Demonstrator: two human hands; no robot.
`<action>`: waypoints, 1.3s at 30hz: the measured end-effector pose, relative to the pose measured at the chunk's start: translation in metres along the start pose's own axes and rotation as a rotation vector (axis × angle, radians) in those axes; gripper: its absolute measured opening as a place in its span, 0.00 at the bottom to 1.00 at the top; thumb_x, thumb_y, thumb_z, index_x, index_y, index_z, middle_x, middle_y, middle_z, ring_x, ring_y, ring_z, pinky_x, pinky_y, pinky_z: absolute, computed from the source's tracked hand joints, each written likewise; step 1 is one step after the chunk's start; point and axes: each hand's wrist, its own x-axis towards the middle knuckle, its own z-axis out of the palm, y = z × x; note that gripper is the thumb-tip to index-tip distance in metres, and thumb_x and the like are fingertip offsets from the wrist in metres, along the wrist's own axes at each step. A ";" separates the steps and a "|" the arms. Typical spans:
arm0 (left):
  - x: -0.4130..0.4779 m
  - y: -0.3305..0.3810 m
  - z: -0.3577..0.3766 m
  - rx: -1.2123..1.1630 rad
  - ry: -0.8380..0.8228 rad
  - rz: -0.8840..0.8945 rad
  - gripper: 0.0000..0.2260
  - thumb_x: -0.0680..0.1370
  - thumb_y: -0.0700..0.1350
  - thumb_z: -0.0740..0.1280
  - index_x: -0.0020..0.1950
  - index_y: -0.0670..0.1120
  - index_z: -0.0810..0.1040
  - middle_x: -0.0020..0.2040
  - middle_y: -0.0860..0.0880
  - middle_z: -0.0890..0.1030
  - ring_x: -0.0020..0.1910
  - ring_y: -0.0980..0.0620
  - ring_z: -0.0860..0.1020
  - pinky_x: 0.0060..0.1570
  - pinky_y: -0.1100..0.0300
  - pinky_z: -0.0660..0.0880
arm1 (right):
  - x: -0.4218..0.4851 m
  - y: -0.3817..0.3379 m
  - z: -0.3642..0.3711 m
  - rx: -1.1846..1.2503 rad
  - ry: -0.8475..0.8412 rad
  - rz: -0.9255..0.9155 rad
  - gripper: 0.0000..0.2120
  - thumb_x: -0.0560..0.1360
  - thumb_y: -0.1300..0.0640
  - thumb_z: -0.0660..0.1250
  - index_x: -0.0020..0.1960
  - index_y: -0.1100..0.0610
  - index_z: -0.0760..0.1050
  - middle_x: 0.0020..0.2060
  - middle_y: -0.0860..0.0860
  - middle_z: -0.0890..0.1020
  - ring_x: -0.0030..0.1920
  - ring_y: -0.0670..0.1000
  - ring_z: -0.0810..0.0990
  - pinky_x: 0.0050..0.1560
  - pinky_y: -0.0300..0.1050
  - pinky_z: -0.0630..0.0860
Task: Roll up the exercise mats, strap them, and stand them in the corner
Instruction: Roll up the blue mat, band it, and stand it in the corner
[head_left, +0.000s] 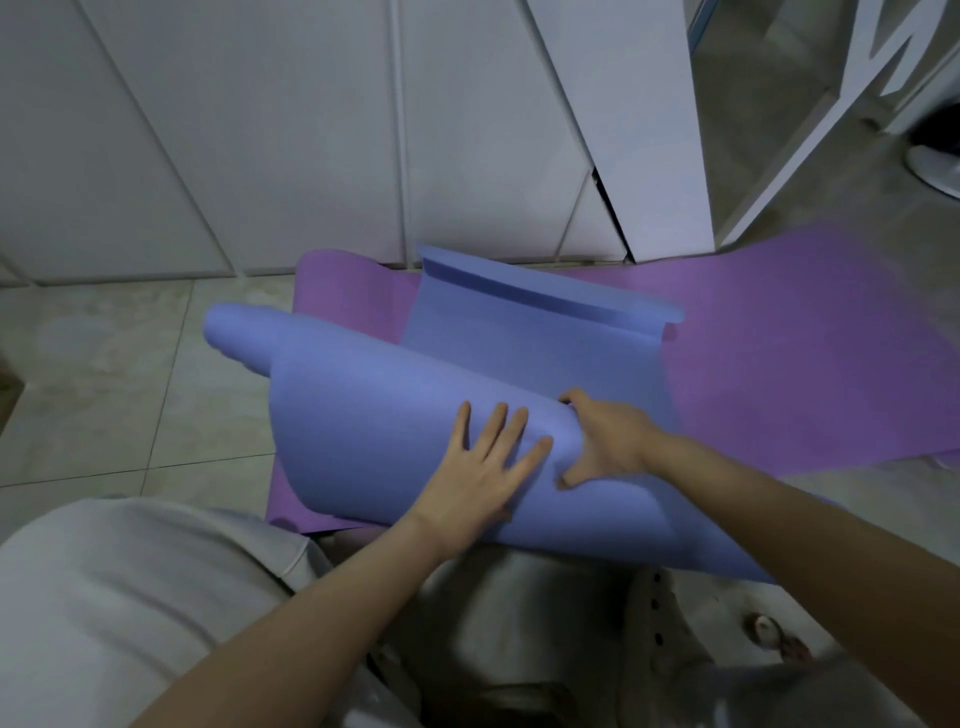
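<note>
1. On the tiled floor (130, 364), in front of white cabinet doors (260, 130), a purple mat (779, 364) lies flat and unrolled, reaching away to the right.
2. A blue mat (363, 415) lies on top of the purple one, partly rolled. The roll runs diagonally from upper left to lower right, and its inner core pokes out at the left end.
3. The unrolled part of the blue mat stretches toward the cabinets, and its far edge curls up into a low lip.
4. The left hand (488, 467) lies flat on top of the roll with fingers straight and spread, pressing down and grasping nothing.
5. The right hand (608, 441) is just beside the left and clasps the roll. Its thumb is on the near side and its fingers are curled over the far side.
6. The near edge of the loose outer layer hangs toward the person, over the knees.
7. A pale shoe (654, 623) with holes shows below the mat, and light clothing (130, 597) fills the lower left.
</note>
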 end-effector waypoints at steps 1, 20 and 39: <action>-0.001 0.000 0.002 0.002 -0.037 0.011 0.54 0.49 0.60 0.80 0.70 0.47 0.62 0.66 0.36 0.73 0.64 0.37 0.73 0.58 0.31 0.68 | 0.002 0.002 -0.004 0.026 -0.057 -0.006 0.42 0.60 0.40 0.77 0.66 0.52 0.61 0.56 0.52 0.78 0.53 0.57 0.77 0.48 0.46 0.71; 0.007 -0.008 -0.003 -0.122 -0.286 0.036 0.44 0.64 0.55 0.74 0.74 0.50 0.54 0.63 0.44 0.69 0.59 0.43 0.70 0.67 0.33 0.51 | -0.007 -0.007 0.019 0.151 -0.364 -0.089 0.53 0.52 0.31 0.72 0.72 0.48 0.60 0.66 0.46 0.70 0.65 0.51 0.72 0.64 0.52 0.70; 0.005 0.012 -0.005 -0.027 -0.024 -0.059 0.49 0.53 0.46 0.80 0.70 0.49 0.62 0.65 0.36 0.75 0.62 0.37 0.75 0.53 0.33 0.72 | -0.018 0.007 0.005 0.070 0.077 0.049 0.46 0.61 0.40 0.75 0.71 0.54 0.57 0.62 0.53 0.75 0.59 0.58 0.76 0.52 0.46 0.71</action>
